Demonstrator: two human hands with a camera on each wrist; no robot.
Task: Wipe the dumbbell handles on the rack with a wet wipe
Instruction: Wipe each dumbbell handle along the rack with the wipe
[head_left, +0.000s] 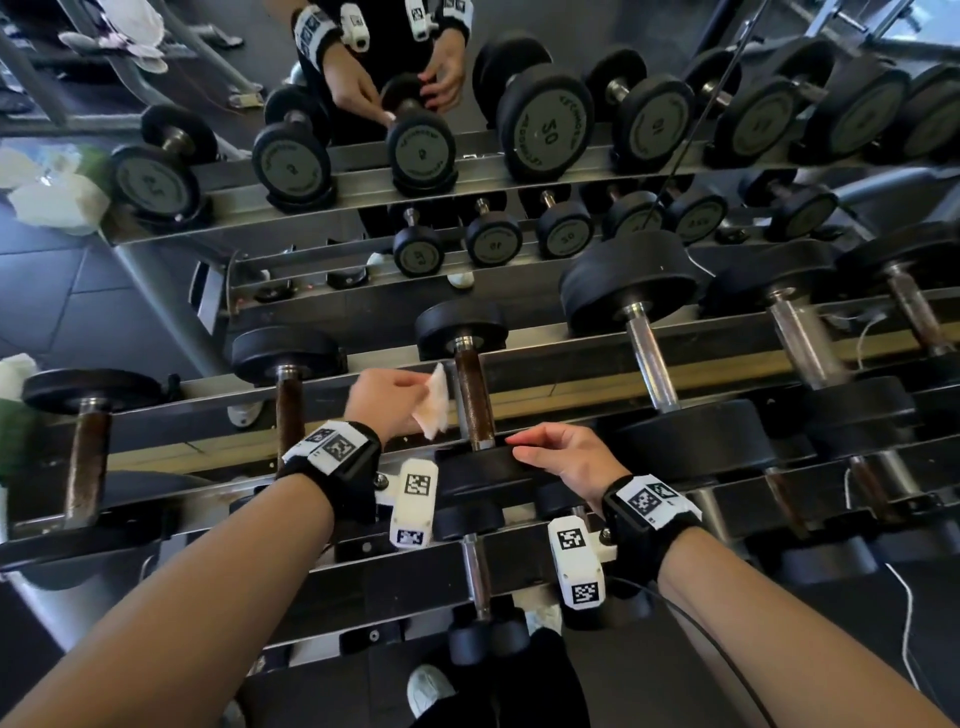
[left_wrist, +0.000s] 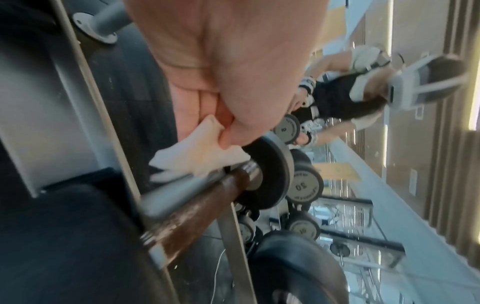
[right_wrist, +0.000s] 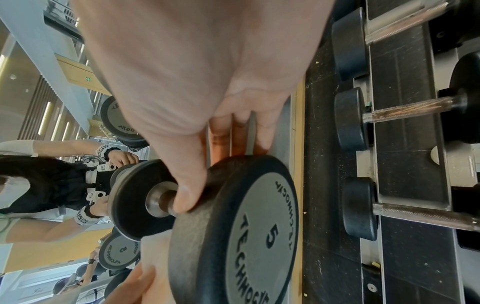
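A dumbbell with a rusty brown handle (head_left: 474, 395) (left_wrist: 207, 197) lies on the rack's top tier (head_left: 571, 387). My left hand (head_left: 387, 397) (left_wrist: 228, 131) pinches a crumpled white wet wipe (head_left: 435, 405) (left_wrist: 200, 154) right beside the handle's left side; whether they touch is unclear. My right hand (head_left: 558, 457) (right_wrist: 197, 164) grips the dumbbell's near head (head_left: 483, 470) (right_wrist: 249, 236), marked 5. The thumb hooks over the rim toward the handle and the fingers lie across the rim's other side.
Two more rusty-handled dumbbells (head_left: 288, 415) lie to the left, and chrome-handled ones (head_left: 649, 358) to the right. A lower tier holds a small dumbbell (head_left: 475, 571). A mirror behind the rack reflects me and the weights. A white cable (head_left: 906, 623) hangs at the right.
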